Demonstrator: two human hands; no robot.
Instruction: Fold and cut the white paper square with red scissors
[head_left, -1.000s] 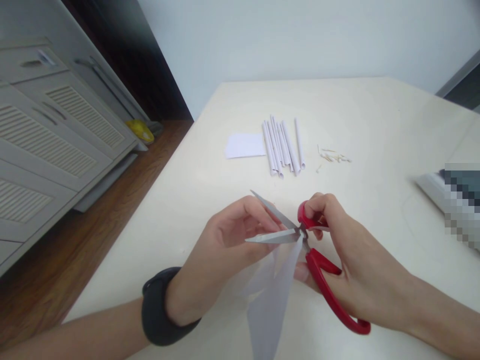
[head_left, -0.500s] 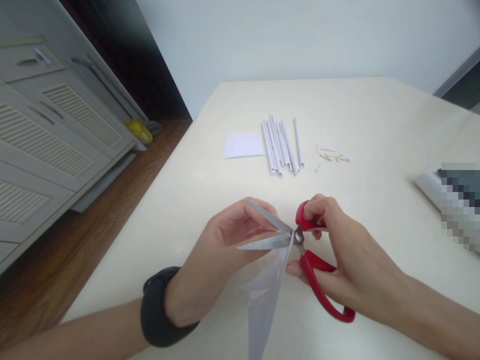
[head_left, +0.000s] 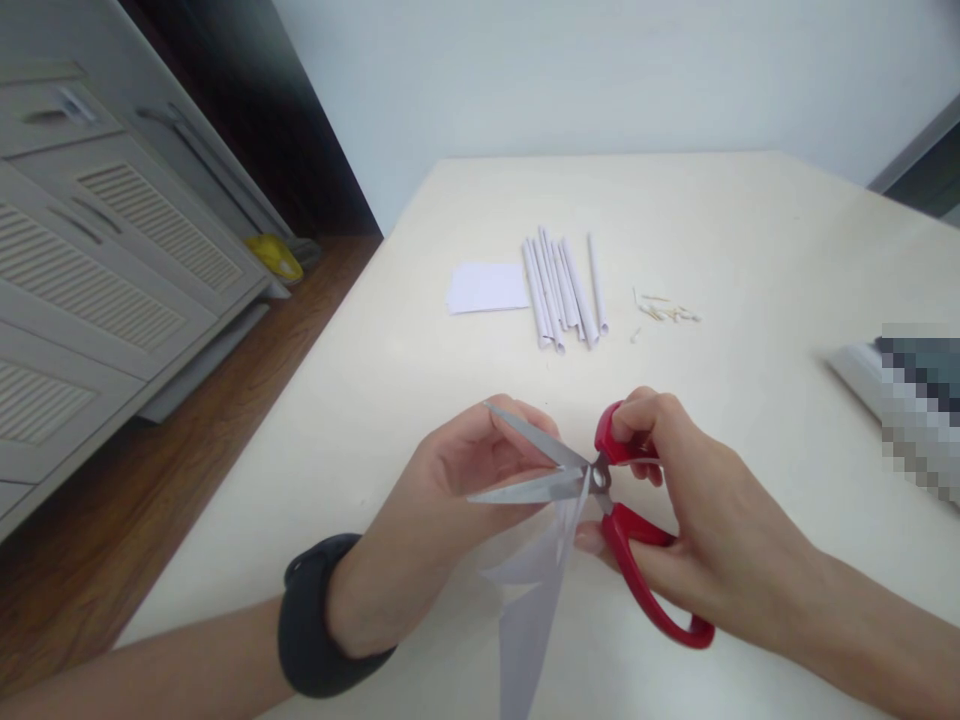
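Right hand (head_left: 697, 520) grips the red-handled scissors (head_left: 600, 490), thumb through the upper loop and fingers curled into the lower one; the blades stand apart in a narrow V pointing toward 9 o'clock. Left hand (head_left: 442, 500), fingers bent close together, pinches the white paper sheet (head_left: 536, 600), which hangs from the blade pivot toward 6 o'clock above the cream table (head_left: 750, 230). At 12 o'clock from the hands lie a row of rolled paper tubes (head_left: 562, 290), a flat paper piece (head_left: 487, 288) just beside them at 9 o'clock, and small scraps (head_left: 664, 312) at 3 o'clock.
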